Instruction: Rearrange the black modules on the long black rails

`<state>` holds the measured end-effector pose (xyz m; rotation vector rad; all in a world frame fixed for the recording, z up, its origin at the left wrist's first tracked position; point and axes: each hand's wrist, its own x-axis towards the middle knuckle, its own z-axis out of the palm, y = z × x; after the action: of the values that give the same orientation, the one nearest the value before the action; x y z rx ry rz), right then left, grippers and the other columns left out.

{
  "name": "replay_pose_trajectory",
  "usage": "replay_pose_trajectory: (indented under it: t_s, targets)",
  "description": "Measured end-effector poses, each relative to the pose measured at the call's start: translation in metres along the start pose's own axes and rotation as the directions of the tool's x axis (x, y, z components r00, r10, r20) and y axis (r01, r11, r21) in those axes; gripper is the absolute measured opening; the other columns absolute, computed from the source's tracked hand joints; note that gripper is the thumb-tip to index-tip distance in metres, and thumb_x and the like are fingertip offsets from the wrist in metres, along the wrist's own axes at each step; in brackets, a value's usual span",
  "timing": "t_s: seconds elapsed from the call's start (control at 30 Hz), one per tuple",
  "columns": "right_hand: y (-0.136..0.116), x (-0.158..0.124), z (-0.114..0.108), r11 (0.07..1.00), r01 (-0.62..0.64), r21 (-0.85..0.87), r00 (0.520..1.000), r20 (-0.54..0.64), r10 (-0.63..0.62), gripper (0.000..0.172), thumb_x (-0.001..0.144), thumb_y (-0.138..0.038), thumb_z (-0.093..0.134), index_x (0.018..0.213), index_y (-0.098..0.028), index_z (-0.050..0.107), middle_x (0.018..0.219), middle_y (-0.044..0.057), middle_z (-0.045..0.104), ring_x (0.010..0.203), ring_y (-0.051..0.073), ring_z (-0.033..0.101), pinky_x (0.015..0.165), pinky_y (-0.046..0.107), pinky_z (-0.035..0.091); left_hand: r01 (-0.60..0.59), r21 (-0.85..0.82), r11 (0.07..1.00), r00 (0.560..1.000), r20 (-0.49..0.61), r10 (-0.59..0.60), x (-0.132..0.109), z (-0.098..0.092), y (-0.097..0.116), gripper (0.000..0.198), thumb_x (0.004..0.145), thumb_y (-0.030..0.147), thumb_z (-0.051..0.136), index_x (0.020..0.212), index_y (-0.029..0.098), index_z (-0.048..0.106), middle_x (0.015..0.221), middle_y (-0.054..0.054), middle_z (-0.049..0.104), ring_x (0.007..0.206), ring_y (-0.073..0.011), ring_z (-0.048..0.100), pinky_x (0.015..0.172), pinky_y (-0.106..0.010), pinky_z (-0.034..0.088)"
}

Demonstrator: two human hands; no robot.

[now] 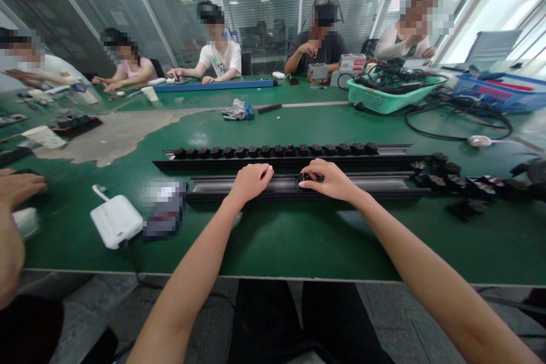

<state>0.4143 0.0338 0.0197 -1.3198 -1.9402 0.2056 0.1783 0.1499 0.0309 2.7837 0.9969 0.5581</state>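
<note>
- A person's hands work over a black near rail (277, 196) on a green worktop (294, 239); the right hand (321, 176) pinches a small black module (303, 178) between thumb and fingers, at the rail's channel.
- The left hand (255, 179) curls over the same rail, just left of the module; whether it grips the rim cannot be told.
- Just beyond, a far rail (205, 165) carries a row of black modules (278, 151) along most of its length, with a bare stretch at its right end.
- By that measure, the far rail looks largely filled, the near one barely begun: its silvery channel shows bare on both sides of the hands, which hide part of it.
- Loose black modules (456, 183) lie in a cluster at the right, some just beside the rails' ends, apparently unplaced.
</note>
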Motion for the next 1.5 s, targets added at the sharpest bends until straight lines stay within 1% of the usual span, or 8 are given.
replay_pose_trajectory:
  t_s: [0.3, 0.47, 0.57, 0.67, 0.8, 0.93, 1.07, 1.5]
  targets:
    - [0.001, 0.001, -0.01, 0.999, -0.039, -0.005, 0.993, 0.113, 0.039, 0.028, 0.087, -0.045, 0.069, 0.092, -0.018, 0.069, 0.068, -0.002, 0.048, 0.071, 0.016, 0.049, 0.071, 0.031, 0.038, 0.006, -0.008, 1.0, 1.0, 0.002, -0.006, 0.0, 0.0, 0.0, 0.042, 0.1, 0.038, 0.036, 0.09, 0.023, 0.073, 0.094, -0.006, 0.076, 0.092, -0.0227, 0.07, 0.078, -0.03, 0.049]
    - [0.001, 0.005, -0.015, 0.998, -0.058, -0.031, 0.986, 0.153, 0.062, 0.029, 0.087, -0.045, 0.068, 0.094, -0.017, 0.068, 0.07, -0.001, 0.049, 0.071, 0.015, 0.049, 0.071, 0.03, 0.038, 0.007, -0.003, 1.0, 1.0, 0.006, -0.007, 0.0, 0.0, -0.001, 0.041, 0.1, 0.037, 0.036, 0.09, 0.023, 0.073, 0.096, -0.006, 0.076, 0.093, -0.0233, 0.07, 0.077, -0.031, 0.049]
    - [0.001, 0.007, -0.018, 0.997, -0.047, -0.057, 0.975, 0.215, 0.058, 0.032, 0.089, -0.047, 0.066, 0.097, -0.017, 0.067, 0.073, 0.0, 0.052, 0.074, 0.017, 0.051, 0.073, 0.031, 0.04, -0.002, 0.001, 1.0, 1.0, 0.001, 0.002, 0.0, 0.0, -0.001, 0.041, 0.101, 0.037, 0.036, 0.09, 0.023, 0.073, 0.096, -0.006, 0.076, 0.093, -0.0236, 0.07, 0.076, -0.031, 0.048]
    - [0.002, 0.002, -0.018, 0.997, -0.002, -0.077, 0.965, 0.26, 0.022, 0.036, 0.092, -0.051, 0.061, 0.104, -0.018, 0.067, 0.081, 0.004, 0.057, 0.083, 0.02, 0.054, 0.08, 0.035, 0.044, -0.004, 0.001, 1.0, 1.0, -0.001, 0.004, 0.0, 0.0, -0.002, 0.04, 0.1, 0.037, 0.037, 0.091, 0.023, 0.073, 0.096, -0.006, 0.076, 0.094, -0.0239, 0.07, 0.075, -0.031, 0.048]
    - [0.004, -0.013, -0.007, 0.993, 0.012, -0.114, 0.989, 0.148, 0.005, 0.04, 0.098, -0.052, 0.051, 0.118, -0.02, 0.063, 0.095, 0.009, 0.061, 0.094, 0.023, 0.055, 0.09, 0.04, 0.045, -0.005, 0.001, 1.0, 1.0, 0.001, 0.005, 0.0, 0.001, -0.003, 0.04, 0.1, 0.037, 0.037, 0.092, 0.023, 0.073, 0.097, -0.006, 0.077, 0.094, -0.0236, 0.07, 0.075, -0.03, 0.048]
    - [0.005, -0.023, 0.0, 0.993, -0.001, -0.118, 0.998, 0.067, 0.008, 0.04, 0.098, -0.052, 0.051, 0.118, -0.02, 0.062, 0.09, 0.007, 0.058, 0.089, 0.023, 0.054, 0.087, 0.039, 0.045, -0.009, -0.002, 1.0, 1.0, 0.002, 0.009, 0.0, 0.001, -0.003, 0.04, 0.1, 0.036, 0.037, 0.091, 0.023, 0.073, 0.096, -0.006, 0.077, 0.094, -0.0232, 0.07, 0.076, -0.03, 0.049]
    - [0.005, -0.022, -0.001, 0.996, 0.014, -0.092, 0.999, 0.052, -0.009, 0.039, 0.098, -0.052, 0.052, 0.114, -0.018, 0.062, 0.084, 0.006, 0.056, 0.086, 0.022, 0.052, 0.084, 0.038, 0.044, 0.0, 0.0, 1.0, 1.0, 0.005, 0.0, 0.001, 0.001, -0.002, 0.039, 0.1, 0.036, 0.037, 0.091, 0.023, 0.073, 0.097, -0.006, 0.077, 0.094, -0.0232, 0.07, 0.077, -0.031, 0.049]
    - [0.003, -0.02, -0.005, 0.994, 0.007, -0.11, 0.998, 0.056, 0.0, 0.036, 0.097, -0.05, 0.053, 0.112, -0.019, 0.064, 0.083, 0.007, 0.056, 0.084, 0.023, 0.052, 0.082, 0.039, 0.044, -0.002, 0.008, 1.0, 1.0, 0.006, 0.002, 0.0, -0.001, 0.002, 0.04, 0.101, 0.035, 0.037, 0.091, 0.022, 0.073, 0.097, -0.006, 0.076, 0.094, -0.0239, 0.07, 0.077, -0.032, 0.048]
